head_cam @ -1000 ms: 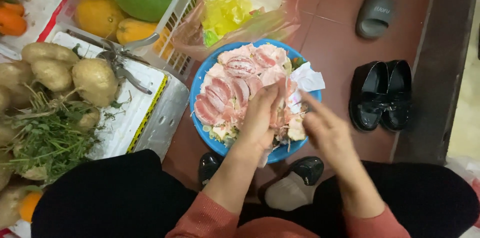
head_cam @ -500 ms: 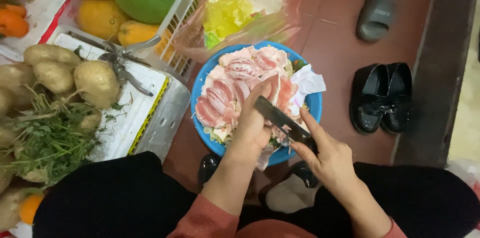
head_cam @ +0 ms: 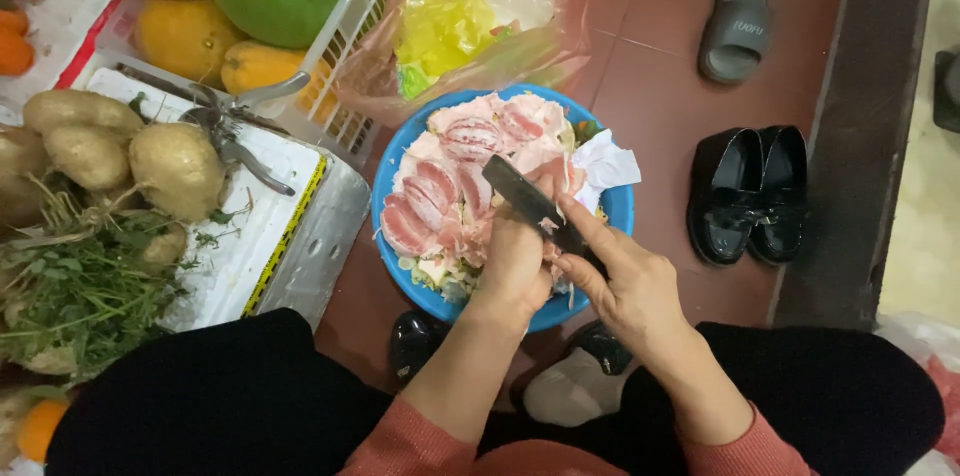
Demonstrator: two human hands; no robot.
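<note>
The scene is lit evenly and fairly brightly from above; shadows are soft and short, seen under the black shoes [head_cam: 752, 194] at right; glare is caught on their polished toes and on the clear plastic bag [head_cam: 470, 21] at far centre; sharpness is held across the middle, while slight softening is noticed toward the near edge.

Blue bowl [head_cam: 618, 211], pink fruit peels [head_cam: 440, 201], black shoes [head_cam: 752, 191].

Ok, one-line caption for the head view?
Right hand slicing pink fruit segment with dark knife over round blue plastic bowl.
</note>
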